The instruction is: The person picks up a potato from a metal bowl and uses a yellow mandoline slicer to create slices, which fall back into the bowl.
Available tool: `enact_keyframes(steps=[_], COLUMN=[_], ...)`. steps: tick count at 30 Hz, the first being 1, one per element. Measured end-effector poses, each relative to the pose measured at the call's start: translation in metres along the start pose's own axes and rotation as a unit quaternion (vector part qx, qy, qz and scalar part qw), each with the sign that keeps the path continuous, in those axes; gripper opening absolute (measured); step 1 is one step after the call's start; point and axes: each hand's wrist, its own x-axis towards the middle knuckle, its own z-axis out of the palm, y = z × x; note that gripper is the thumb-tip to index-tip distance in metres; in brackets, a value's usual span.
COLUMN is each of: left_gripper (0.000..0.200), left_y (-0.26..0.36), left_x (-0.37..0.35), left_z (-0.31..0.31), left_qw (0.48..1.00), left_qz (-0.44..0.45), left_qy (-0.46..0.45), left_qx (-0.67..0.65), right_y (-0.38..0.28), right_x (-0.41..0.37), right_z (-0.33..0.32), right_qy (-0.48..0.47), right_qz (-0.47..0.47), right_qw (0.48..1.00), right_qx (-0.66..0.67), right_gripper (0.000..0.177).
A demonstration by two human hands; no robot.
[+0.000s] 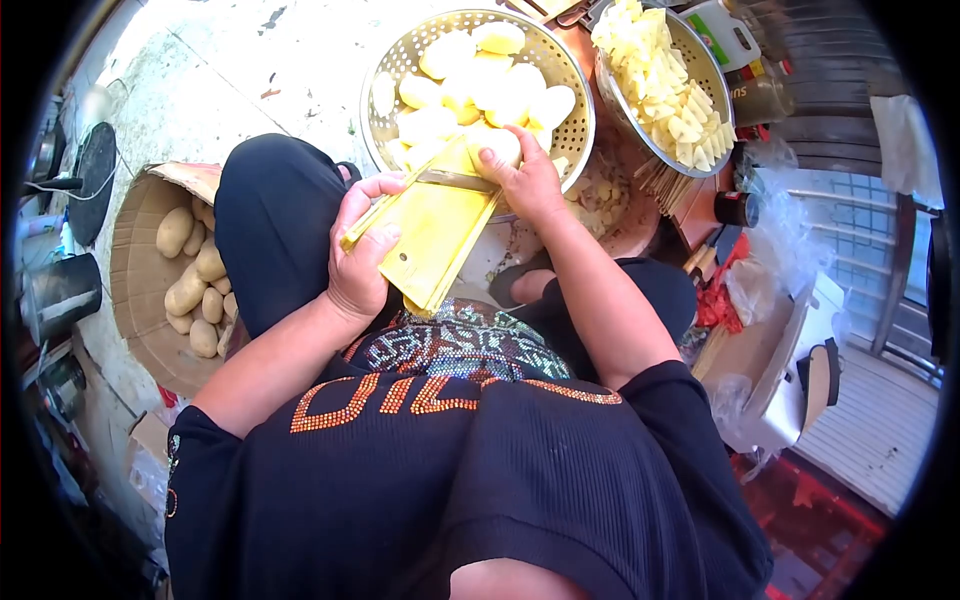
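My left hand is wrapped round the lower left edge of a yellow slicer, a flat board with a metal blade across its upper part. The slicer slopes upward, away from my body. At its upper end my right hand grips a peeled potato against the board, thumb on the near side. Just beyond, overlapped by the slicer's top, is a perforated metal colander full of peeled potatoes.
At the upper right stands a second colander heaped with potato slices. To my left, an open cardboard box holds unpeeled potatoes. Peelings lie in a reddish basin. Plastic bags are at the right.
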Motion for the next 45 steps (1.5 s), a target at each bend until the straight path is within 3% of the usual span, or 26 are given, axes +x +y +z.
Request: enact_keyframes(steps=[1, 6, 9, 12, 15, 16, 20, 21, 22, 26, 28, 30, 31, 32, 34, 35, 38, 40, 42, 44, 45], left_gripper=[0.042, 0.041, 0.041, 0.041, 0.041, 0.041, 0.041, 0.044, 0.047, 0.041, 0.041, 0.04, 0.04, 0.04, 0.04, 0.041, 0.041, 0.042, 0.043, 0.043, 0.043], left_y=[0.001, -0.006, -0.003, 0.003, -0.002, -0.003, -0.004, -0.004, -0.004, 0.001, -0.001, 0.0, -0.001, -0.004, -0.008, -0.006, 0.002, 0.001, -0.001, -0.001, -0.003], left_x=[0.001, 0.001, 0.0, 0.001, 0.002, 0.002, 0.0, 0.0, 0.0, -0.001, -0.001, -0.001, -0.001, -0.001, 0.0, -0.001, 0.0, -0.001, 0.0, -0.001, -0.001], left_z=[0.0, -0.002, 0.001, 0.001, 0.0, -0.001, -0.003, -0.003, -0.003, 0.001, 0.001, 0.0, -0.001, -0.002, -0.005, -0.003, 0.002, 0.001, 0.001, 0.0, -0.001], left_qw=[1.0, 1.0, 0.999, 1.0, 1.0, 1.0, 1.0, 1.0, 1.0, 0.999, 1.0, 1.0, 1.0, 1.0, 1.0, 1.0, 0.999, 1.0, 1.0, 1.0, 1.0], left_qz=[0.002, 0.013, -0.005, -0.014, 0.003, 0.005, -0.001, -0.007, -0.011, -0.011, 0.004, -0.003, -0.013, -0.016, 0.012, 0.006, -0.022, -0.019, -0.004, -0.001, -0.001], left_qy=[0.001, 0.014, 0.016, -0.01, -0.006, 0.005, 0.003, 0.008, 0.014, 0.009, -0.006, 0.001, 0.006, 0.006, 0.017, 0.019, 0.008, -0.001, -0.003, 0.001, 0.001], left_qx=[0.0, -0.015, -0.047, -0.005, -0.004, -0.008, -0.022, 0.001, 0.025, -0.028, 0.013, -0.006, -0.024, -0.026, 0.01, -0.008, -0.028, -0.013, -0.004, -0.007, -0.009], right_y=[0.006, -0.059, -0.038, -0.002, 0.0, -0.001, -0.062, -0.065, -0.058, 0.003, 0.015, -0.002, -0.029, -0.046, -0.065, -0.06, -0.022, 0.012, 0.002, -0.011, -0.024], right_x=[-0.001, -0.081, -0.058, -0.006, -0.001, -0.008, -0.076, -0.08, -0.074, -0.007, 0.005, -0.018, -0.041, -0.061, -0.08, -0.076, -0.034, -0.001, -0.002, -0.025, -0.044], right_z=[0.002, -0.003, 0.002, 0.003, 0.004, 0.006, 0.004, 0.007, 0.008, 0.003, 0.001, 0.012, 0.011, 0.01, 0.01, 0.01, 0.008, 0.008, 0.008, 0.011, 0.01], right_qy=[-0.001, -0.081, -0.042, 0.015, 0.027, 0.025, -0.082, -0.078, -0.076, 0.005, 0.013, -0.006, -0.036, -0.049, -0.072, -0.073, -0.032, 0.007, 0.021, -0.031, -0.037], right_qz=[-0.002, -0.239, -0.192, -0.07, -0.038, -0.037, -0.252, -0.269, -0.269, -0.029, -0.002, -0.07, -0.101, -0.193, -0.28, -0.259, -0.072, -0.021, -0.012, -0.026, -0.114], right_qw=[1.0, 0.967, 0.979, 0.997, 0.999, 0.999, 0.964, 0.96, 0.96, 1.0, 1.0, 0.996, 0.994, 0.98, 0.957, 0.963, 0.996, 1.0, 0.999, 0.995, 0.993], right_qx=[-0.001, -0.029, -0.06, -0.029, -0.014, -0.016, -0.021, -0.004, -0.003, -0.004, -0.011, 0.054, 0.037, -0.025, -0.008, -0.01, 0.034, -0.012, 0.022, 0.094, 0.023], right_gripper=[0.07, 0.063, 0.066, 0.068, 0.068, 0.068, 0.07, 0.072, 0.072, 0.067, 0.067, 0.066, 0.066, 0.068, 0.069, 0.069, 0.066, 0.065, 0.067, 0.066, 0.067])
